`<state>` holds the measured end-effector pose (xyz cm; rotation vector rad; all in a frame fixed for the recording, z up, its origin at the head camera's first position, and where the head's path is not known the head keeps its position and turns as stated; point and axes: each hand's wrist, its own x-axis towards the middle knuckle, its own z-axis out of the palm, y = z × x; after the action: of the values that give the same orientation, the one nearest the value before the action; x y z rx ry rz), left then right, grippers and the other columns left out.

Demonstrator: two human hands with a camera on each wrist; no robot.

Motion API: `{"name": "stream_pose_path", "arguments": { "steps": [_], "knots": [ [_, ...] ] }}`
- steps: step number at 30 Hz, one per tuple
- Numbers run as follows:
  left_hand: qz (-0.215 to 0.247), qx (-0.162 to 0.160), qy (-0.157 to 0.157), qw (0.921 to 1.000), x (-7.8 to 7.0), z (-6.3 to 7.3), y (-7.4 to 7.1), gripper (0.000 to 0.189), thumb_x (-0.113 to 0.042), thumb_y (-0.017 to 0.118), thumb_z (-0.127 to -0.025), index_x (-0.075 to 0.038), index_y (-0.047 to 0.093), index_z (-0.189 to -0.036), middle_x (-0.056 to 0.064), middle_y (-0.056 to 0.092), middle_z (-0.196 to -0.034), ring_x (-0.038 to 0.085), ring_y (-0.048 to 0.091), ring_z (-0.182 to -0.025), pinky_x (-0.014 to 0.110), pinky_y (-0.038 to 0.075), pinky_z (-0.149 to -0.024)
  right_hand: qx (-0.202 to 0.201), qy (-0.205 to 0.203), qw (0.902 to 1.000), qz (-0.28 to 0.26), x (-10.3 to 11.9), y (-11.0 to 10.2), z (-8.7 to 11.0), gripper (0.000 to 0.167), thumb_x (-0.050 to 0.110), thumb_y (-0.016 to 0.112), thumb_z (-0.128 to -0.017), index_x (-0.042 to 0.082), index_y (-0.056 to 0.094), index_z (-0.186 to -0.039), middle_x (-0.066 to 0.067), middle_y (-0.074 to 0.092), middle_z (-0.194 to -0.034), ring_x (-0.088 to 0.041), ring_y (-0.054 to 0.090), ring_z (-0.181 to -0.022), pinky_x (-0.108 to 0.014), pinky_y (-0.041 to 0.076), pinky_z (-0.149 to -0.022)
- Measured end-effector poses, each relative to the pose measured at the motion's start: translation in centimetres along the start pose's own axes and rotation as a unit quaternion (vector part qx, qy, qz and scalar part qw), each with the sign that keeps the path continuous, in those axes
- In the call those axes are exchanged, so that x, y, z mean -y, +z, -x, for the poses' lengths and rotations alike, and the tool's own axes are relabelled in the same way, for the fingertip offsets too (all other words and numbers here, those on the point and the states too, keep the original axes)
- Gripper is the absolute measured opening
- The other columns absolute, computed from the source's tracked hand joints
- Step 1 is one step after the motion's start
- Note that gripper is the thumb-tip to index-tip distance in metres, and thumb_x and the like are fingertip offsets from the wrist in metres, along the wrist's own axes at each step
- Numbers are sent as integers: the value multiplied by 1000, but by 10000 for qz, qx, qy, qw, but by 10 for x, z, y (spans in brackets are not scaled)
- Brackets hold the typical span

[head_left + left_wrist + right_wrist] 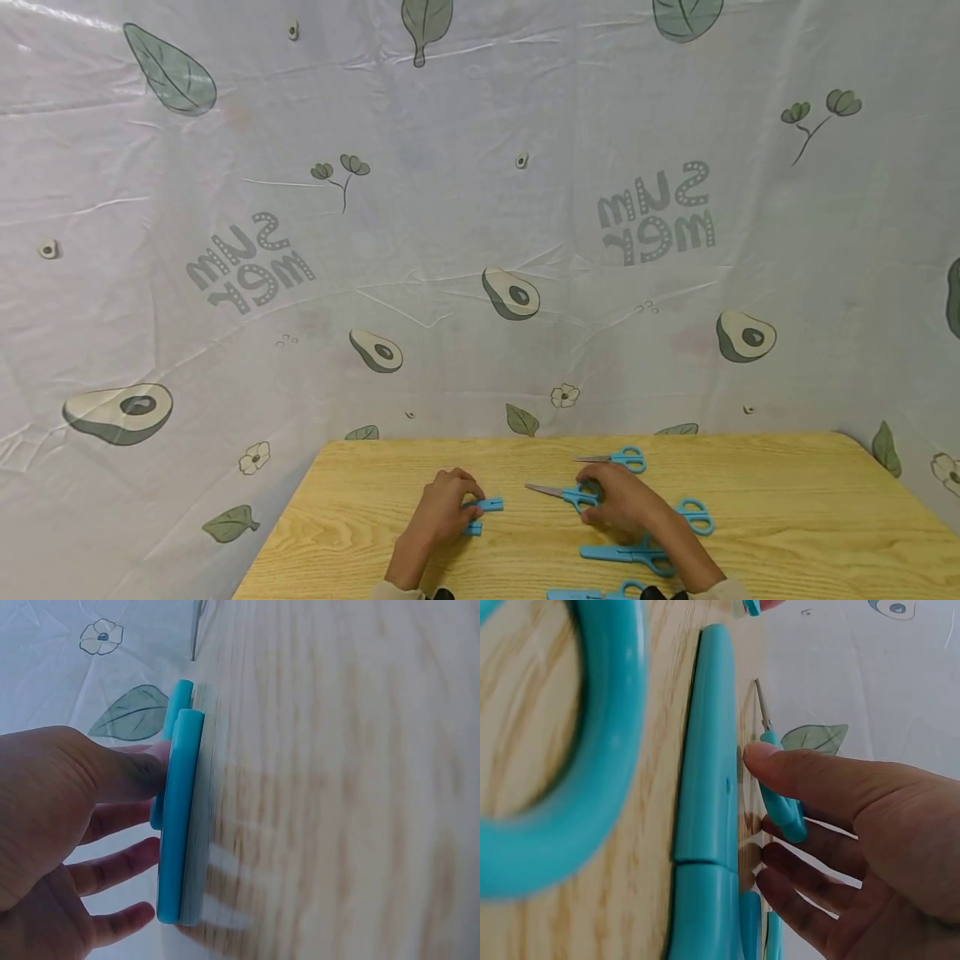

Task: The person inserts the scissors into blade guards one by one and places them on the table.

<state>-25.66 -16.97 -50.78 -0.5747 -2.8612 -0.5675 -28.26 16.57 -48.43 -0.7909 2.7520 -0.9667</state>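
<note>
My left hand [444, 510] pinches a blue scissors cover [492, 504] between thumb and fingertips, close over the table. A second blue cover [474, 528] lies just nearer to me; in the left wrist view this near cover [180, 825] hides part of the pinched one. To the right, my right hand [618, 497] has thumb and fingers about the blue handles of a pair of scissors [577, 497]. These scissors' bare blades point left toward the covers. In the right wrist view the thumb overlaps the scissors' handle [781, 810].
Beyond the right hand lie bare scissors [628, 459]. Blue scissors handles [696, 517] show past the right forearm. Covered scissors [611, 552] lie nearer, and another covered pair [573, 595] is at the bottom edge. A printed curtain [450, 208] hangs behind the wooden table [810, 500].
</note>
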Motion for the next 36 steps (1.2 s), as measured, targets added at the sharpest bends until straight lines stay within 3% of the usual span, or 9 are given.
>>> {"name": "stream_pose_path", "arguments": {
  "steps": [6, 11, 17, 24, 27, 31, 36],
  "knots": [
    [-16, -187, 107, 9998, -1, 0, -1, 10, -13, 86, -91, -18, 84, -100, 7, 79, -116, 36, 72, -106, 55, 61, -84, -179, -72, 9998, -106, -3, 1, 0, 59, 11, 93, -84, -4, 65, -134, -20, 70, -134, -39, 70, -113, -47, 61, -90],
    [30, -204, 96, 9997, 0, 0, -3, 13, -14, 83, -94, -15, 82, -107, 4, 80, -108, 32, 74, -102, 51, 62, -85, -273, -244, 9985, -398, -3, 0, 1, 53, 3, 89, -86, -4, 64, -132, -16, 73, -123, -29, 71, -99, -33, 60, -77],
    [4, -282, 133, 9995, 2, 2, -3, 13, -14, 78, -99, -13, 77, -112, 3, 81, -107, 26, 75, -98, 44, 62, -83, -483, -246, 9948, -866, -10, 1, 0, 42, 0, 84, -90, -6, 68, -128, -2, 75, -103, -18, 70, -90, -28, 59, -77],
    [55, -356, 200, 9992, 1, 1, -5, 12, -11, 76, -99, -13, 76, -111, 3, 81, -105, 22, 77, -94, 38, 62, -79, -455, -275, 9907, -1252, -12, -2, 2, 37, 1, 81, -92, -7, 69, -127, -9, 79, -107, -23, 75, -95, -30, 63, -77],
    [149, -348, 223, 9990, 0, 1, -6, 12, -11, 74, -101, -13, 76, -113, 3, 81, -107, 21, 78, -95, 37, 63, -79, -277, -119, 9835, -1784, -13, -4, 2, 37, 0, 75, -96, -11, 65, -130, -13, 78, -108, -25, 76, -96, -32, 64, -75],
    [300, -349, 284, 9985, -1, 0, -8, 13, -13, 72, -103, -12, 76, -116, 4, 81, -109, 22, 78, -95, 34, 63, -77, -24, 120, 9665, -2563, -14, -6, 2, 41, 0, 68, -101, -16, 58, -137, -15, 77, -107, -29, 77, -94, -39, 66, -73],
    [325, -403, 297, 9982, -4, -2, -11, 14, -13, 72, -103, -11, 76, -116, 4, 81, -108, 19, 77, -92, 30, 61, -75, 122, 312, 9513, -3064, -16, -9, 2, 47, 6, 66, -105, -16, 53, -145, -13, 79, -107, -28, 78, -93, -40, 65, -72]
  ]
}}
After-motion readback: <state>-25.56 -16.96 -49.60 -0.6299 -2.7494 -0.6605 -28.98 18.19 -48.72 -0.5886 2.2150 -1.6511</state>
